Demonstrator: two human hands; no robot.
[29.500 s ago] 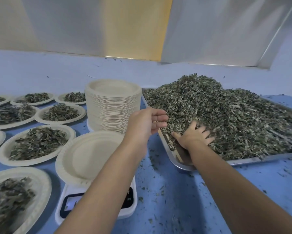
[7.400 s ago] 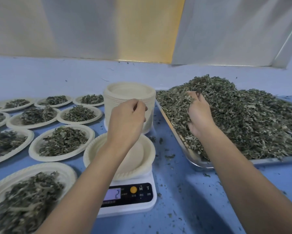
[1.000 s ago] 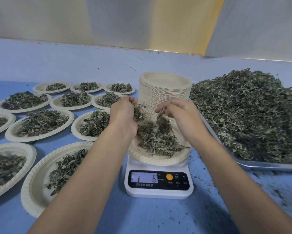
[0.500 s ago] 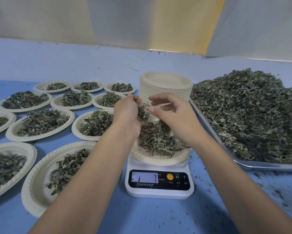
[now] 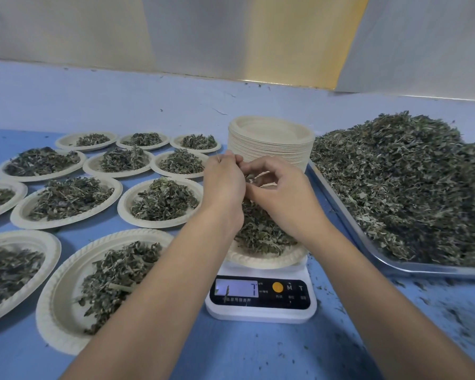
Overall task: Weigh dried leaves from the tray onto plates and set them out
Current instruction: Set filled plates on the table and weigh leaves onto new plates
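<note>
Near strip of table (image 5: 258, 352) is lying open, with crumbs scattering its right side.

Scale (image 5: 261, 297) is standing at near centre, display showing 7. A stray fragment is lying on the window and could be masking a digit.

Plate (image 5: 266, 259) is sitting on the scale and overhanging it, carrying leaves (image 5: 258, 237). Both forearms are passing low over its rim. In my judgement a resting wrist would be falsifying the reading or tipping the plate.

Left hand (image 5: 224, 182) is curling round a small bunch (image 5: 249, 178) above the plate. Right hand (image 5: 280, 193) is pinching at that same bunch. Dropped pieces could be landing wide of the plate.

Filled plate (image 5: 66, 270) is sitting close beside the scale on the left. Rows of filled plates are taking up the left of the table, so set-down room looks tight.

Tray (image 5: 348, 229) is lying just right of the scale, its heap (image 5: 401, 182) rising above the rim, so a careless grab risks a spill.

Stack (image 5: 272, 144) is standing just behind the hands and limiting forward reach.

Bare table is showing beyond the rows at far left.
</note>
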